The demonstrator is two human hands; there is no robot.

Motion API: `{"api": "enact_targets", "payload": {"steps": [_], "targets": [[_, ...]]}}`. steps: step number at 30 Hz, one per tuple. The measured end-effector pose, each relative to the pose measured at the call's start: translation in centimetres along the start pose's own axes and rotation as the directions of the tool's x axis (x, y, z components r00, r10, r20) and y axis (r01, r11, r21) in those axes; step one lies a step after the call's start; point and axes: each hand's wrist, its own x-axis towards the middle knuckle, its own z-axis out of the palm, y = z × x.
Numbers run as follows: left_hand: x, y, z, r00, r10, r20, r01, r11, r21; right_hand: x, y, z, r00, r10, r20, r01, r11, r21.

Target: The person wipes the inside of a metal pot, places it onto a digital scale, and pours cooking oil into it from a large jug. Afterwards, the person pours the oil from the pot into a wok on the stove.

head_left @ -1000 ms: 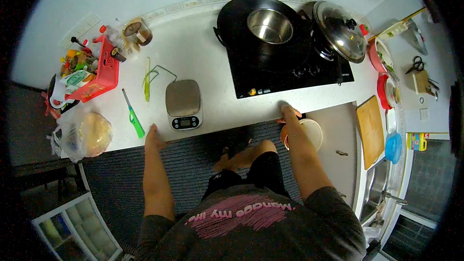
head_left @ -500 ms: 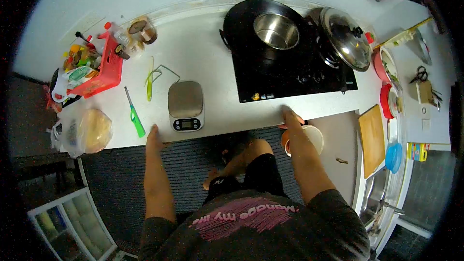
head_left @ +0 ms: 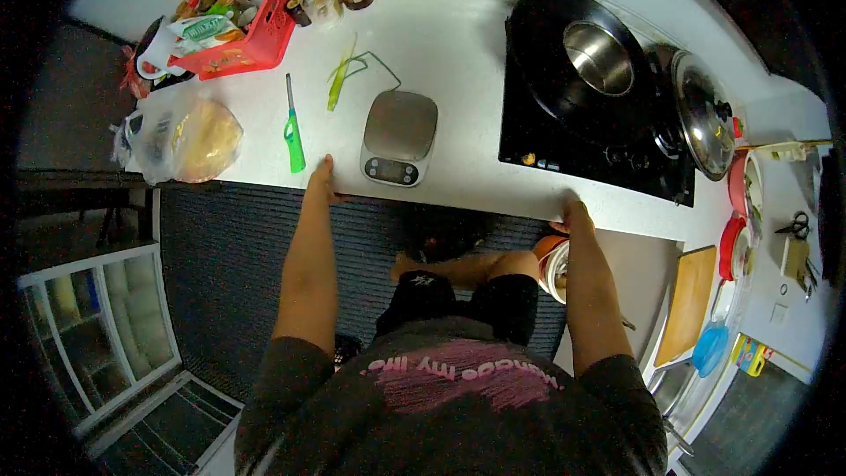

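Although the head cam is all I've got, both hands look relaxed and empty, left hand (head_left: 322, 182) and right hand (head_left: 575, 213) resting on the front edge of the worktop (head_left: 471, 88), some fingers hidden. Kitchen scale (head_left: 401, 130) sits between them, nearer the left, ahead and to its right, long axis roughly away from the edge. Green gas lighter (head_left: 294, 145) lies ahead-left of that hand, tip pointing away. Green stalk (head_left: 337, 85)'s farther off; hob (head_left: 529, 134), wok (head_left: 539, 44) and steel pot (head_left: 599, 57) are ahead of the right.
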Motion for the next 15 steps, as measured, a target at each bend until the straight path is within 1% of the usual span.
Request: {"api": "enact_targets", "payload": {"steps": [1,2,3,5,6,8,10,11,12,14,15], "targets": [[1.2,0.2,-0.1,0.997,-0.061,-0.036,0.061,0.998,-0.003,0.3,0.0,-0.1,0.999,0.014,0.039,-0.012,0.998,-0.053],[1.9,0.2,-0.2,0.990,-0.123,-0.073,0.123,0.992,-0.006,1.2,0.1,-0.2,0.999,0.018,0.033,-0.017,1.000,-0.026],[1.2,0.1,-0.2,0.997,-0.069,-0.037,0.069,0.998,0.001,2.7,0.2,-0.4,0.999,0.022,0.026,-0.022,1.000,0.002],[0.1,-0.2,-0.3,0.999,0.036,0.033,-0.036,0.999,0.012,5.4,0.3,-0.3,0.997,0.022,-0.077,-0.005,0.977,0.214],[0.6,-0.2,-0.3,1.000,0.003,-0.017,-0.003,1.000,0.004,2.3,0.2,-0.2,1.000,0.012,-0.012,-0.009,0.984,0.180],[1.8,-0.1,-0.2,0.991,-0.064,-0.116,0.062,0.998,-0.018,2.8,1.3,-0.1,0.991,-0.134,0.015,0.128,0.971,0.203],[0.2,-0.1,0.0,0.999,0.005,-0.038,-0.004,1.000,0.007,6.6,2.7,-0.4,0.959,-0.279,0.040,0.263,0.936,0.232],[-0.4,-0.2,0.0,0.999,0.039,0.002,-0.039,0.999,0.017,7.0,3.3,-0.4,0.935,-0.350,0.051,0.328,0.912,0.248],[0.4,-0.4,-0.5,1.000,0.005,0.023,-0.005,1.000,-0.008,7.5,3.1,-0.4,0.926,-0.375,0.049,0.351,0.901,0.256],[2.3,-0.6,-1.2,0.996,-0.059,0.069,0.063,0.996,-0.055,7.4,2.7,-0.4,0.932,-0.358,0.049,0.336,0.908,0.249],[1.7,-0.5,-1.0,0.997,-0.063,0.053,0.066,0.996,-0.056,6.9,2.5,-0.3,0.935,-0.351,0.050,0.329,0.912,0.245]]}}
